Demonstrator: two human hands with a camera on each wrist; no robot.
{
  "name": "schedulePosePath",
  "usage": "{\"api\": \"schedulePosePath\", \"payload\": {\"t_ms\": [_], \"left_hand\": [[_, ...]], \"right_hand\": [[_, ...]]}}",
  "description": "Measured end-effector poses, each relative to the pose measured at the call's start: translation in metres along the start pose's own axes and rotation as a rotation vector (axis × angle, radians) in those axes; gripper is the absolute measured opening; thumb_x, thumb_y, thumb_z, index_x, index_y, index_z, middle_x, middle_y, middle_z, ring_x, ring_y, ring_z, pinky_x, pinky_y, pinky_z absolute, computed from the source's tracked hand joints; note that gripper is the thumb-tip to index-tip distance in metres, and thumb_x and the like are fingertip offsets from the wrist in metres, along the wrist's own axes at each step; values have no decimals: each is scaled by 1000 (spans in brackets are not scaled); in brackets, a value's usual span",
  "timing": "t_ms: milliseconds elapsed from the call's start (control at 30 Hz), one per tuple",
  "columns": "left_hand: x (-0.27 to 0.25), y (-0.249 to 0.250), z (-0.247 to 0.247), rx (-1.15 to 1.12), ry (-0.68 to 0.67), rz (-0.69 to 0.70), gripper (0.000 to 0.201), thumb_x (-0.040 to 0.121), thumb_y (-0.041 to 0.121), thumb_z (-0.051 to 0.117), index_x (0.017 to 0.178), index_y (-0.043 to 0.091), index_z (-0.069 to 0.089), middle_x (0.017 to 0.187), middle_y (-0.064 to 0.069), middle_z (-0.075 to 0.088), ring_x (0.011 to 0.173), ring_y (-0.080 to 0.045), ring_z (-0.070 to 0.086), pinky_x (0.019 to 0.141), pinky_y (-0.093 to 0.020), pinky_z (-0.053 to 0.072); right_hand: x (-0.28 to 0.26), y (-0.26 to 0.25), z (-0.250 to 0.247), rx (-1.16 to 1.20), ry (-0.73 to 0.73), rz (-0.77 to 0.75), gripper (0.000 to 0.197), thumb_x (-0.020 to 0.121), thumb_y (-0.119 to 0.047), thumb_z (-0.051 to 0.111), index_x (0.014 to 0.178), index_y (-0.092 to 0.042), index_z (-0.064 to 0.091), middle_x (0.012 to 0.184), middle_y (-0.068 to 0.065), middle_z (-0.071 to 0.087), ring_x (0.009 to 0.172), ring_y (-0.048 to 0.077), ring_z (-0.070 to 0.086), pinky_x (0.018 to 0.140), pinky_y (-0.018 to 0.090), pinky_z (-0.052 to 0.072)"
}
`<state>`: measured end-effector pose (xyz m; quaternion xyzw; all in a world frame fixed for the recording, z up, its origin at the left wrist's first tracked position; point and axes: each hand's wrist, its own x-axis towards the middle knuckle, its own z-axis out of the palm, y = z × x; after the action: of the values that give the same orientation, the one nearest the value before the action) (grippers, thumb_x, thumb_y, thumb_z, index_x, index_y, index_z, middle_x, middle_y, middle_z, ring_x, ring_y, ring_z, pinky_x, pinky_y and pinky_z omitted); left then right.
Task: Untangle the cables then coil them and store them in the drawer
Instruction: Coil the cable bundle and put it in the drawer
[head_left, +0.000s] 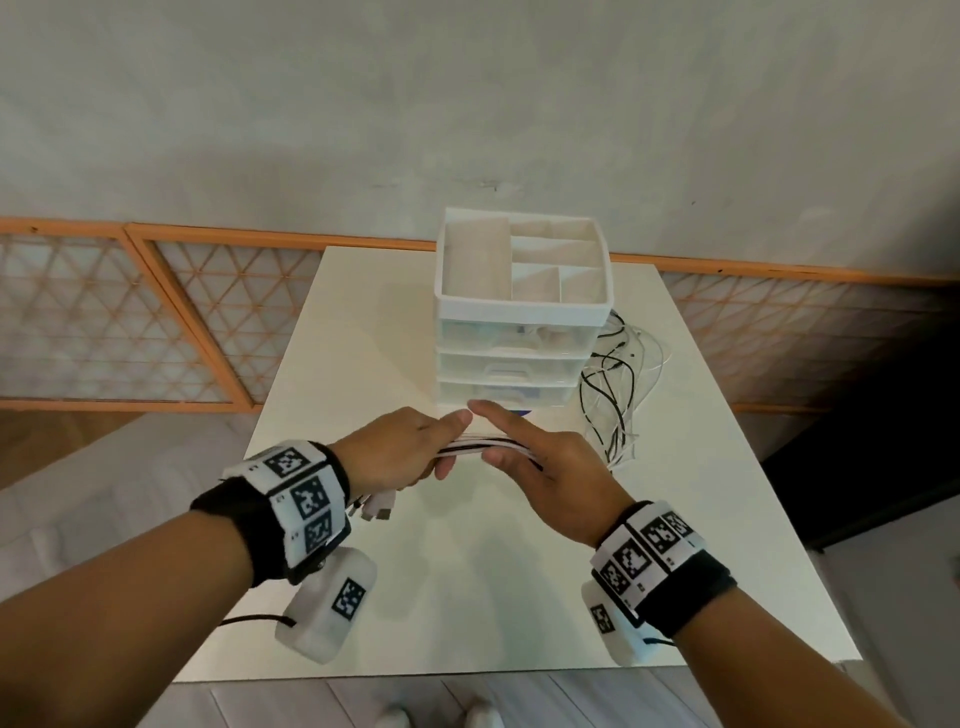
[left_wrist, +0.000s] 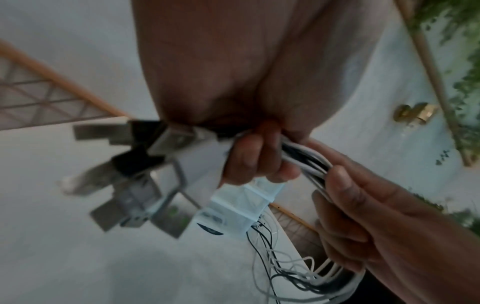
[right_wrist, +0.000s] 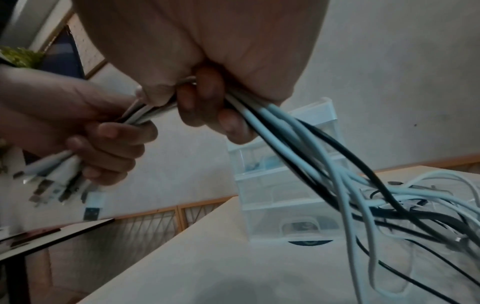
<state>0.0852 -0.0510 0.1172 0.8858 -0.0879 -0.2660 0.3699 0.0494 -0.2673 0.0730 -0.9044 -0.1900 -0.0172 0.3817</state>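
Left hand (head_left: 402, 447) is clenching the plug ends of the cables (head_left: 480, 446); right hand (head_left: 540, 467) is grasping the bundle alongside. Loose lengths are trailing to the desk's (head_left: 363, 322) right edge beside the drawer unit (head_left: 519, 332). Risk: pulling may tighten snarls.
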Motion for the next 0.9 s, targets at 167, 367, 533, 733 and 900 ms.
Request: {"api": "schedulePosePath", "payload": {"t_ms": [167, 367, 533, 733, 900], "left_hand": [[3, 4, -10, -234, 111, 12, 56, 99, 56, 39, 71, 12, 58, 57, 2, 45, 54, -16, 38, 59, -27, 33], [11, 13, -12, -863, 348, 70, 47, 104, 42, 41, 73, 11, 58, 50, 8, 37, 49, -12, 31, 55, -26, 27], [13, 28, 25, -771, 452, 130, 58, 97, 66, 29, 82, 15, 53, 56, 8, 39, 54, -13, 34, 54, -25, 33], [-2, 46, 34, -551, 246, 204, 61, 84, 70, 53, 70, 11, 53, 49, 3, 55, 41, -11, 54, 43, -22, 41], [4, 36, 23, -868, 299, 9, 47, 90, 54, 62, 65, 16, 49, 53, -5, 48, 43, -19, 48, 49, -25, 40]], "right_hand": [[1, 0, -2, 118, 34, -11, 37, 101, -50, 35, 131, -39, 55, 81, -10, 67, 72, 13, 60, 72, 35, 52], [4, 8, -19, 292, 212, 98, 34, 101, -37, 42, 111, -18, 69, 66, -12, 45, 61, 3, 43, 64, 14, 36], [14, -28, -3, 382, 440, 64, 31, 102, -22, 50, 123, -9, 69, 66, -20, 56, 66, 0, 52, 67, 9, 41], [11, -47, 24, 215, 379, -101, 23, 95, 1, 49, 90, -11, 68, 65, -8, 59, 60, 7, 57, 55, 29, 47], [2, -44, 21, 228, 173, -115, 32, 97, -7, 55, 124, -21, 65, 80, 7, 63, 73, 22, 59, 68, 36, 51]]}}
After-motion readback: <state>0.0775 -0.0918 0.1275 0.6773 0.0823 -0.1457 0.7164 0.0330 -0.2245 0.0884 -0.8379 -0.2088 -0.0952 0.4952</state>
